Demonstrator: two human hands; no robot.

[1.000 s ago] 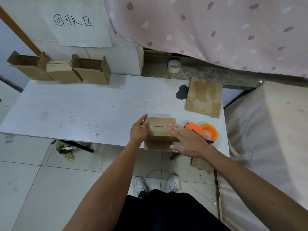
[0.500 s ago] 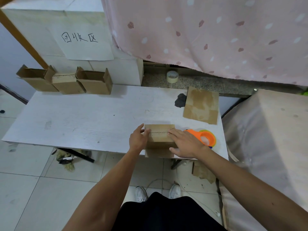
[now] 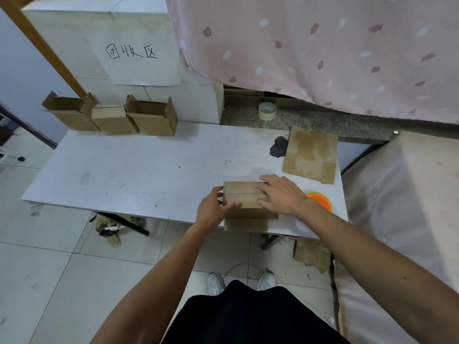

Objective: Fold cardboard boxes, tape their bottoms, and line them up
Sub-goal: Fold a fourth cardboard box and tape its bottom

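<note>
While three finished boxes point(image 3: 111, 117) wait at the tabletop's point(image 3: 136, 175) far left, the left grip point(image 3: 211, 209) clasps the box point(image 3: 242, 199) by its left end at the near edge. The right grip point(image 3: 280, 194), fingers spread flat, has slid further along the seam, probably pressing tape down, with the dispenser point(image 3: 320, 201) idle alongside.

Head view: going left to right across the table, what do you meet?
Row of three folded boxes → left hand → box at the near edge → right hand → orange tape dispenser.
</note>
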